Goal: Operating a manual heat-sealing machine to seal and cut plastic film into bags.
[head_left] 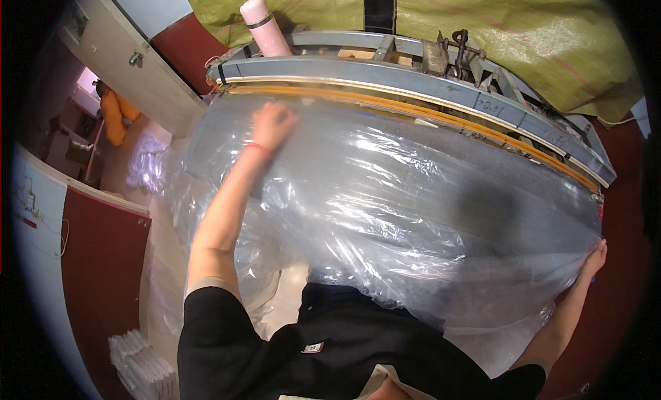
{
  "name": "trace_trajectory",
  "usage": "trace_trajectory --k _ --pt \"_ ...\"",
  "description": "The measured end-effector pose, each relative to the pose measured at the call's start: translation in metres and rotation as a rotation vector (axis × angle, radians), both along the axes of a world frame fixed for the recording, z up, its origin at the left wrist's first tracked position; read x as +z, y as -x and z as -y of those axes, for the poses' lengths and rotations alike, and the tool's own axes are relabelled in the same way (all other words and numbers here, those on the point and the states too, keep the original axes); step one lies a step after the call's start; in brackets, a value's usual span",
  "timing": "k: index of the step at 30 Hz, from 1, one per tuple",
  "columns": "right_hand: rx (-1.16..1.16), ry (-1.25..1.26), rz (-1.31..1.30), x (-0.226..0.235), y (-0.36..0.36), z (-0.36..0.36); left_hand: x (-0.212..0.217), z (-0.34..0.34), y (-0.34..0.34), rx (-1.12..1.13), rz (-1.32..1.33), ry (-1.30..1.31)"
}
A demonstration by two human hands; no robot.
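1. One broad sheet of clear, glossy plastic film (385, 200) lies rumpled on the near side of a long grey metal bar (330, 70), covering most of a dark grey tabletop (551, 171) and draping down toward the person's body.
2. The person's left hand (273, 123), with a thin red band (259, 150) at its wrist, is over the film just in front of the bar's left part. Its fingers are curled narrow; blur hides whether they grip any film, so I cannot tell.
3. The person's right hand (596, 257) is below the bar's right end, at the film's outer edge. Its fingers are closed on that edge, and the film stretches in long creases toward them.
4. A narrow orange strip (413, 110) runs along the bar's near side.
5. Behind the bar's left part stands a pink cylindrical flask (267, 31) with a dark band below its cap, tilted in the view.
6. Behind the bar's right half is a dark metal clamp (460, 52); farther behind hangs a yellow-green woven plastic sheet (551, 42).
7. Left of the bar is a pale door (131, 55) with a metal handle.
8. Well below the bar's left end sits a stack of clear plastic packets (141, 369).
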State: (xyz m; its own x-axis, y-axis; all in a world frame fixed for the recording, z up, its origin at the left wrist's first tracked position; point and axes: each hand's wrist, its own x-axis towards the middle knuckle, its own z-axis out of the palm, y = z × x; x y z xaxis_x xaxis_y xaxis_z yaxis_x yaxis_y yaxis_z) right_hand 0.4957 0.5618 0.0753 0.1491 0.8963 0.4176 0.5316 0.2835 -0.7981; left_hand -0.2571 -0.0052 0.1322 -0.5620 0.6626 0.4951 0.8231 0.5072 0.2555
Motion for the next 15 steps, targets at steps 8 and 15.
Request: trace_trajectory --k 8,15 --pt "0.027 0.081 -0.455 0.071 -0.01 0.093 0.0 -0.014 -0.013 0.109 0.212 -0.037" --pt "0.009 0.113 -0.578 0.071 -0.029 0.118 0.002 -0.018 -0.018 0.042 0.191 -0.065"
